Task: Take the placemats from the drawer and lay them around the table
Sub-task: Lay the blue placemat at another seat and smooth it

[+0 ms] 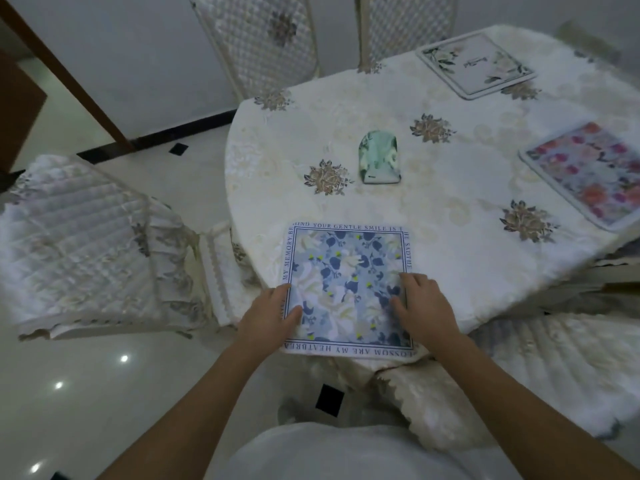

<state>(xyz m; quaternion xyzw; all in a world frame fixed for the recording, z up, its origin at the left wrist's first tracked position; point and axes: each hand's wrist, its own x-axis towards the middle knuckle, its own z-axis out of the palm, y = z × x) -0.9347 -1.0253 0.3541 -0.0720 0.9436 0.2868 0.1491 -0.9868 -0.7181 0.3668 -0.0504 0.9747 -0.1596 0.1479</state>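
A blue floral placemat with a text border lies at the near edge of the round table, its near side hanging slightly over the rim. My left hand grips its left edge, thumb on top. My right hand rests on its right edge, fingers on the mat. A pink floral placemat lies at the table's right side. A pale placemat with green leaves lies at the far side.
A small green-and-white pouch-like object sits near the table's middle. Cushioned chairs stand to the left, at the near right, and two at the far side. A brown door frame stands at far left.
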